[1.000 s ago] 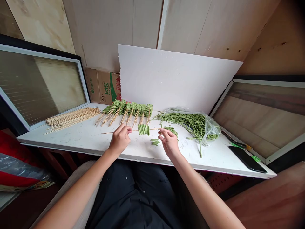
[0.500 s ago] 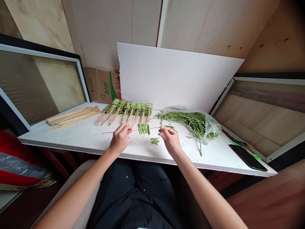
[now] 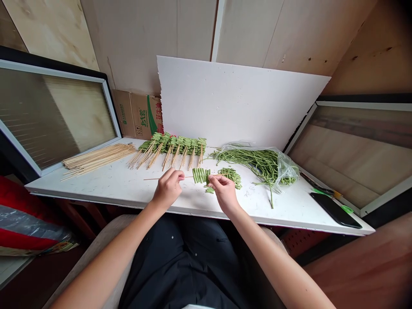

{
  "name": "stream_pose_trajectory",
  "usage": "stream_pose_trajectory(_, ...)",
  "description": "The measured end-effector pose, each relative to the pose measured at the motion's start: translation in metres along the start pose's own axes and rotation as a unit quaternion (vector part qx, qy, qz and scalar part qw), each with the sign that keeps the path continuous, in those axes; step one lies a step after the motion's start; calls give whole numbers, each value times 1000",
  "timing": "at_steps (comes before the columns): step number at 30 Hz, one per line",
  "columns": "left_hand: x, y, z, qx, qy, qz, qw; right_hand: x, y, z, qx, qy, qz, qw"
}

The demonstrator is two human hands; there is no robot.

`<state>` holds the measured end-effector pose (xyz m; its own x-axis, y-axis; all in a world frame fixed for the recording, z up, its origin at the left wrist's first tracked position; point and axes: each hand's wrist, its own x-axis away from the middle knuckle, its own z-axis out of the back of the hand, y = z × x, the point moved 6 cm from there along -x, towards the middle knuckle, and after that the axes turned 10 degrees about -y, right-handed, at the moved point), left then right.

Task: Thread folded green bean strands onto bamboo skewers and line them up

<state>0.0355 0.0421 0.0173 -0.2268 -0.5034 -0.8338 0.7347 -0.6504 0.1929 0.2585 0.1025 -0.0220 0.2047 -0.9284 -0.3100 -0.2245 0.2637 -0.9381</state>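
Note:
My left hand [image 3: 168,187] pinches a thin bamboo skewer [image 3: 151,179], whose bare end sticks out to the left. Several short green bean pieces [image 3: 201,175] sit side by side, threaded across that skewer between my two hands. With fingers closed, my right hand [image 3: 223,191] grips the piece at the right end of the row; the skewer's other end shows just past the fingers. A few loose cut pieces [image 3: 209,189] lie on the table under the row, partly covered by my right hand. Behind that hand is a small heap of cut beans [image 3: 231,177].
Finished bean skewers [image 3: 177,146] are stacked at the back, left of the long beans [image 3: 254,161] in a clear plastic bag [image 3: 288,169]. Bare skewers [image 3: 98,159] lie at left. A black phone [image 3: 334,210] and scissors [image 3: 317,185] are on the white table's [image 3: 119,189] right.
My right hand has moved left along the skewer, from its right tip to the bean row. The left hand and the row have shifted slightly right, and the heap of cut beans shows more.

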Motion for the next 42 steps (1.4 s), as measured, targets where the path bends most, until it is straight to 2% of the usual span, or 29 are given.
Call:
stream_pose_trajectory(7,-4,2,7,-18,15,-7,1000,3,-2,-8,-30,0,-32,999)
stream_pose_trajectory(13,1,-3,0,-39,6,-30,999,-2,0,-2,-14,-25,-77,997)
stream_pose_trajectory(18,3,-8,-3,-54,-4,-20,998,-5,6,-2,-21,-58,-103,993)
stream_pose_trajectory(24,5,-8,-7,-50,-20,-19,998,-5,11,2,-15,-50,-125,991)
stream_pose_trajectory(27,5,-12,-6,-37,-14,2,999,-9,8,7,-5,-83,-127,988)
stream_pose_trajectory(29,5,-18,-4,-31,-7,20,999,-14,5,14,52,-121,-112,985)
stream_pose_trajectory(32,6,-28,-4,-30,-6,37,999,-21,3,29,242,-135,-43,960)
stream_pose_trajectory(34,7,-34,-5,-32,-11,46,998,-24,7,38,385,-111,7,916)
stream_pose_trajectory(36,8,-38,-7,-35,-16,54,998,-24,18,41,484,-102,26,869)
stream_pose_trajectory(37,9,-39,-8,-34,-17,57,998,-23,23,41,514,-104,29,851)
stream_pose_trajectory(39,9,-41,-10,-33,-20,59,997,-22,32,41,541,-112,32,833)
stream_pose_trajectory(42,10,-40,-11,-34,-23,57,998,-22,37,43,535,-100,40,838)
